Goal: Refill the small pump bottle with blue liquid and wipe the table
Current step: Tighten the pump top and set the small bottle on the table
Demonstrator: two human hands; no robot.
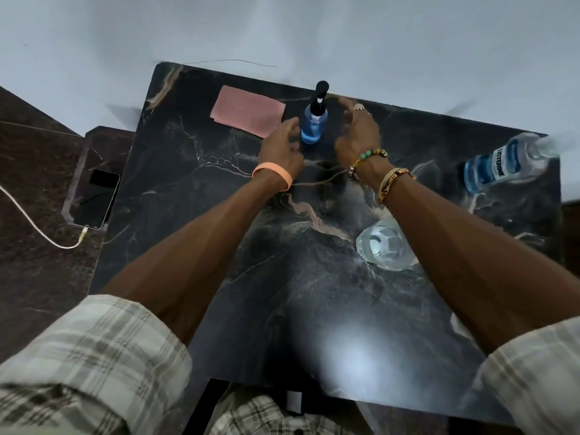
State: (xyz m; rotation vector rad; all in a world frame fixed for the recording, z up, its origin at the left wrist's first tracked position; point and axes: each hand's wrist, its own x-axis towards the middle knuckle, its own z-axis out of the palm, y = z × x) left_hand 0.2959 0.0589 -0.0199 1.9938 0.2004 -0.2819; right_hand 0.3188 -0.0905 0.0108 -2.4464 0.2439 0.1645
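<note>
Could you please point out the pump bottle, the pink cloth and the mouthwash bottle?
pump bottle (313,128): head view, blue body.
pink cloth (248,113): head view, middle.
mouthwash bottle (498,167): head view, label.

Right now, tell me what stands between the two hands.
In the head view, the small pump bottle stands upright on the table between the left hand and the right hand; neither grips it.
</note>
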